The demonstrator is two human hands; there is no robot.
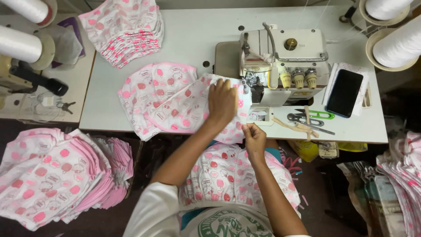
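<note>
**What the view leaves hidden**

The left hand [222, 103] covers part of the pink printed cloth [184, 103] near the sewing machine [280, 61], so the needle area is hard to make out. The right hand [254, 138] closes its grip on something too small to tell. Thread cones [397, 44] and the fabric pile [48, 175] are cut by the edges. The bench [188, 39] hides the person's legs.

Left hand [222, 103] flat, palm down; right hand [254, 137] seemingly pinched.
</note>
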